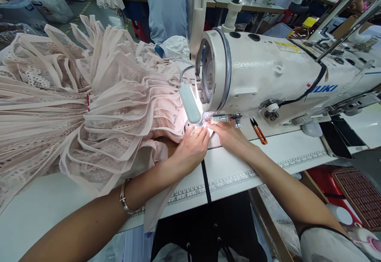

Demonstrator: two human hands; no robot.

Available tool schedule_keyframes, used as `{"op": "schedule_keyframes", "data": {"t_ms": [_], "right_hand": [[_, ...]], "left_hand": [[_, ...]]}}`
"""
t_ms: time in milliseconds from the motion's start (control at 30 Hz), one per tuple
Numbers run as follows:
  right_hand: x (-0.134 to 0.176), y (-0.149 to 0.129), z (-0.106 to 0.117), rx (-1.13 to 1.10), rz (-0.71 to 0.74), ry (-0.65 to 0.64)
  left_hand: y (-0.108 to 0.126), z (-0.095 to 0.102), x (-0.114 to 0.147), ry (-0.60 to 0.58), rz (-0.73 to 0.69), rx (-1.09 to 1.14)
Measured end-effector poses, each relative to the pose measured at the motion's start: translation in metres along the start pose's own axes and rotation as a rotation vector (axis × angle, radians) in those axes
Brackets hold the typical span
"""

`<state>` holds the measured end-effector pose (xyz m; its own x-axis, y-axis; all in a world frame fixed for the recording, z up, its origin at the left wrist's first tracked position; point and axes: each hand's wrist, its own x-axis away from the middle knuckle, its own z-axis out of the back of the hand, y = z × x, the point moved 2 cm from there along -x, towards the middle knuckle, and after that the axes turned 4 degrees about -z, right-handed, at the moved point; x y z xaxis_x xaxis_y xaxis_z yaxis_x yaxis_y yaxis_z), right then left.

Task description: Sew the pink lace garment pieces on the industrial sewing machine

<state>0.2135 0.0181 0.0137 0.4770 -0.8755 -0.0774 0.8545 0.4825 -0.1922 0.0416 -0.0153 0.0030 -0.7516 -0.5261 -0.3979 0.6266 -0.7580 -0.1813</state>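
A white sewing machine (253,71) stands over the work, with a small lit lamp (190,103) beside its needle area. My left hand (193,147), wearing a ring, has its fingers pressed together on pale pink fabric (171,113) just in front of the needle. Close on the other side, my right hand (229,137) reaches in with its fingertips pinched at the edge of the piece. The needle and the fabric edge are mostly hidden by fingers and glare. A big heap of pale pink lace and mesh pieces (119,99) spreads to the left, tied in one place with red.
Orange-handled thread snips (258,131) lie right of my right hand. A printed ruler scale (238,180) runs along the table's front edge, crossed by a black strip (206,182). A phone-like dark object (336,139) lies far right. A person in blue (166,8) sits ahead.
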Motion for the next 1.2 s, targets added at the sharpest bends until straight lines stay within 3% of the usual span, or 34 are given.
{"op": "schedule_keyframes", "data": {"t_ms": [400,533,667,800,1000,1100,1200], "right_hand": [[-0.003,0.000,-0.001,0.033,-0.027,-0.032],[-0.002,-0.003,0.001,0.042,-0.027,0.036],[0.002,-0.001,-0.002,0.013,-0.054,0.060],[0.007,0.002,-0.005,-0.082,0.050,0.080],[0.009,0.003,-0.004,-0.072,0.117,0.113],[0.009,0.001,-0.003,-0.070,0.091,0.169],[0.010,0.002,-0.003,-0.095,0.026,0.209]], "left_hand": [[0.001,0.000,-0.001,-0.038,0.050,-0.045],[-0.002,0.003,-0.001,-0.025,0.072,-0.031],[-0.023,0.014,0.001,-0.088,0.018,0.017],[-0.043,0.022,0.006,-0.109,0.027,0.169],[-0.037,0.020,0.005,-0.132,-0.025,0.077],[-0.034,0.018,0.004,-0.170,-0.086,0.059],[-0.038,0.017,0.005,-0.162,-0.034,0.077]]}}
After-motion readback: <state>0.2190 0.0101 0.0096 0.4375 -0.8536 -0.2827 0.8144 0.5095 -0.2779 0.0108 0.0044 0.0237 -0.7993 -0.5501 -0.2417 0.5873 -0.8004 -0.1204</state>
